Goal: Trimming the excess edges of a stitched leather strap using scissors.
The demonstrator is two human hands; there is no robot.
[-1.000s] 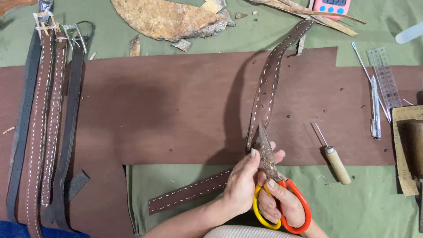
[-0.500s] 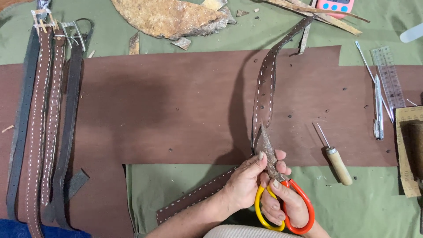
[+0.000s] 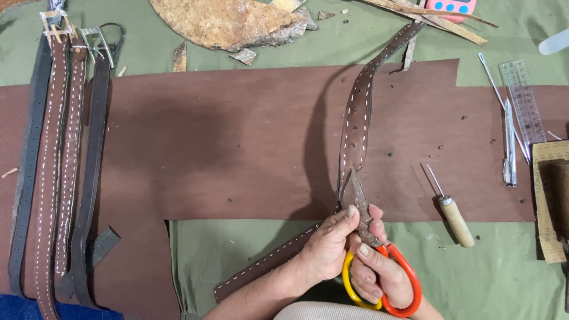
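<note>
While right hand [image 3: 379, 272] grips scissors [image 3: 379, 261] and left hand [image 3: 329, 243] pinches stitched strap [image 3: 358, 112], brown leather sheet [image 3: 225, 142] covers green tabletop [image 3: 486, 272]; awl [image 3: 453, 213] nearby.

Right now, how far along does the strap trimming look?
Done: finished belts lie at left, and the stitched strap is already sewn and punched. In hand: the left hand steadies it while the right hand works scissors along one edge. Left: the upper length looks uncut.
</note>
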